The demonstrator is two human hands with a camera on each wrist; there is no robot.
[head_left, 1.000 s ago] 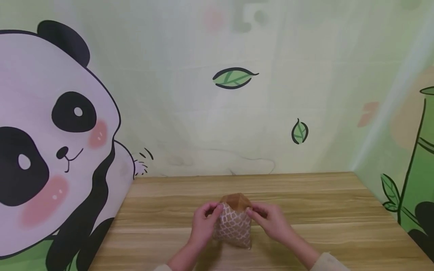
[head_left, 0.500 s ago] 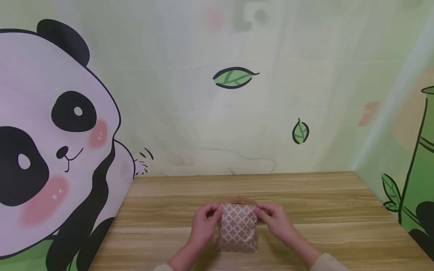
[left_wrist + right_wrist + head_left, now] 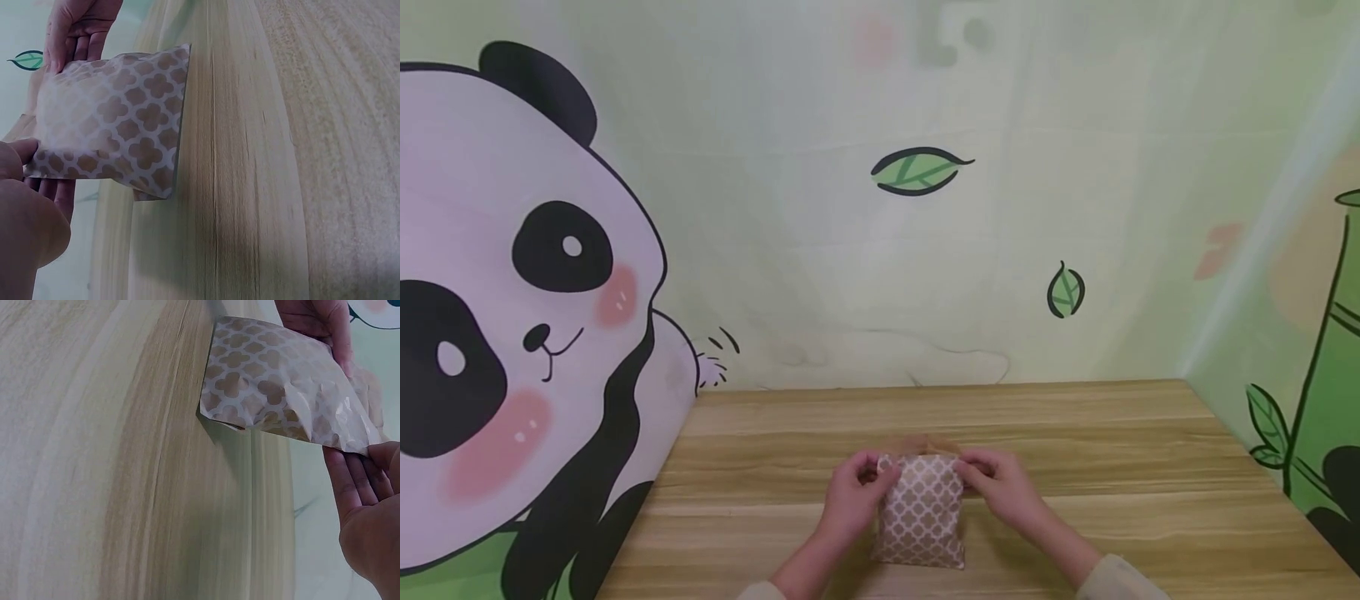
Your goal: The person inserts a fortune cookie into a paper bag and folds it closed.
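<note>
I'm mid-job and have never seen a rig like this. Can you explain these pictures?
There's no machine: you see a person's bare left hand and right hand. The wide picture comes from a camera on the person's head, looking forward and down. The two close ones come from cameras on the wrists, one each, so the bag looks turned sideways there. Both hands pinch this patterned bag near its top, one at each side. Below is a wooden table; I can't tell whether the bag touches it. Behind hangs a backdrop with a panda drawing.
</note>
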